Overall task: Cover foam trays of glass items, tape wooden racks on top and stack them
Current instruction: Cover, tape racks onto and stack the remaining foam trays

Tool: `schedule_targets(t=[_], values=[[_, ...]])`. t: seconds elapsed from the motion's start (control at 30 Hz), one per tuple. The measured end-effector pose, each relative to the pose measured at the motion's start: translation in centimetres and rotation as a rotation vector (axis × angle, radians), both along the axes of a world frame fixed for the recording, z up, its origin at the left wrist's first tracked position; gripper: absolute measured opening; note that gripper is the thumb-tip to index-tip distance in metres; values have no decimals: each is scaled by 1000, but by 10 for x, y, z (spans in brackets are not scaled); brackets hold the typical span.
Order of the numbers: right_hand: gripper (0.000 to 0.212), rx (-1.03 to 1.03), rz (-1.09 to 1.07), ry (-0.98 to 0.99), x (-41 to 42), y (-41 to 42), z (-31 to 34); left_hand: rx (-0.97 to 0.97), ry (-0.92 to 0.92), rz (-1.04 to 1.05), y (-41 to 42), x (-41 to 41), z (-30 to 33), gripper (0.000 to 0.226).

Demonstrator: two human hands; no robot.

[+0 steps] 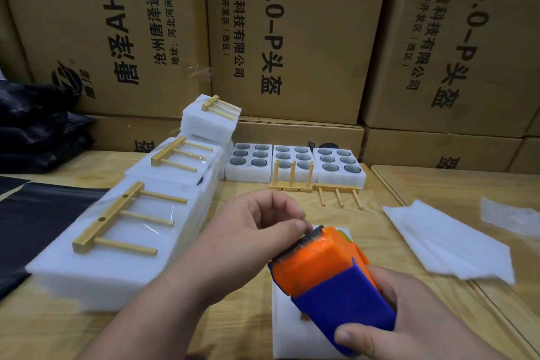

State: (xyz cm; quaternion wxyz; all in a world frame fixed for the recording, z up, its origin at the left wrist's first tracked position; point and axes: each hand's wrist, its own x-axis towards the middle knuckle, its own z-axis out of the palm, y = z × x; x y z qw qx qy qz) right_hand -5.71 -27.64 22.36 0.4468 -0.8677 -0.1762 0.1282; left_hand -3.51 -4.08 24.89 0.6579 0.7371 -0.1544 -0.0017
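Single view, head-worn wide-angle camera. It looks forward and down across the wooden bench (251, 327) from the person's own standing side. Both hands sit close under the lens, low in frame. The far field ends at a wall of stacked cardboard cartons (295, 38). Edges bow from lens distortion.

Even, bright light; soft blur, edges bowed by wide-angle lens.

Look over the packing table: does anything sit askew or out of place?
Yes. The top foam package on the far stack sits tilted and twisted against the packages below. Also, one wooden rack stands upright against the middle open tray, while the loose rack beside it lies flat.
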Motion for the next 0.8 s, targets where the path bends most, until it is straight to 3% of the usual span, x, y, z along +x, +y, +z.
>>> schedule_targets(t=[0.2, 0.47, 0.7, 0.8], values=[[56, -38, 45, -45, 2, 2, 4, -46, 47, 24, 2, 4, 2, 11], [50, -124, 41, -170, 9, 1, 3, 78, -141, 247, -7, 1, -2, 12], [58, -228, -129, -333, 12, 4, 1, 88, -232, 327, -9, 1, -5, 15], [51, -212, -187, -446, 8, 8, -1, 57, -271, 359, -11, -1, -6, 14]])
